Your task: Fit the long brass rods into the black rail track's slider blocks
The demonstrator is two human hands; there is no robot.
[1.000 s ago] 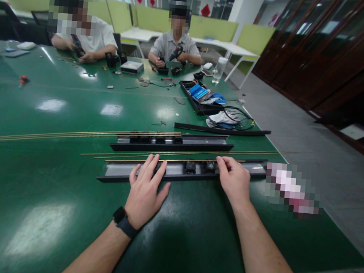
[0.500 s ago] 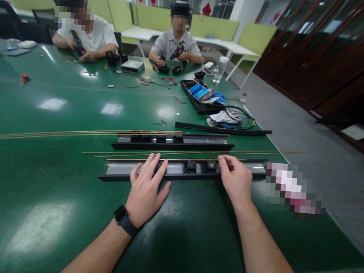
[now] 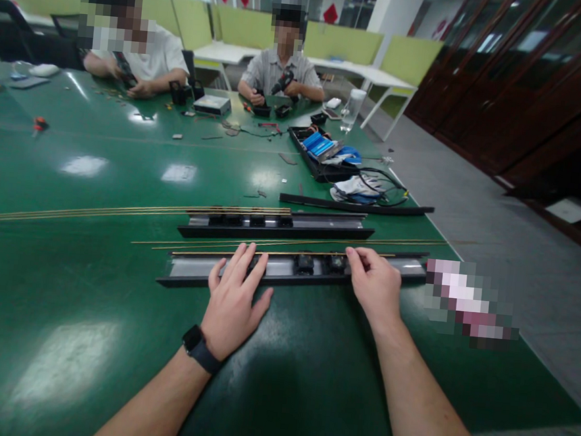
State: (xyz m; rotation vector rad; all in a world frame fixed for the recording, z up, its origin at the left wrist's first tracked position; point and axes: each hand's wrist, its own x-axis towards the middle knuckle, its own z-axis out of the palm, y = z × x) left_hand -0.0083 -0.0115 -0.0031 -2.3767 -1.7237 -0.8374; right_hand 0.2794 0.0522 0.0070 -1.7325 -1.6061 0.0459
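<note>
A long channel-shaped rail with dark edges (image 3: 285, 280) lies across the table in front of me, with small black blocks (image 3: 305, 265) sitting inside it. My left hand (image 3: 235, 301) rests on the rail with its fingers spread, covering part of one block. Along the rail's far side runs a thin brass-coloured rod (image 3: 287, 253). My right hand (image 3: 376, 283) pinches this rod between thumb and fingers, near the right-hand block. Just beyond lie more thin rods (image 3: 201, 243), loose on the table.
Behind is a second rail (image 3: 320, 233) with rods (image 3: 92, 213) across it. A black strip (image 3: 357, 205), a glove (image 3: 357, 188), cables and a black tray (image 3: 319, 173) lie further back. Two people sit across the green table (image 3: 122, 339), one holding a power drill (image 3: 283, 82).
Almost nothing differs. My right hand has shifted very slightly left along the rod; my left hand stays put on the rail.
</note>
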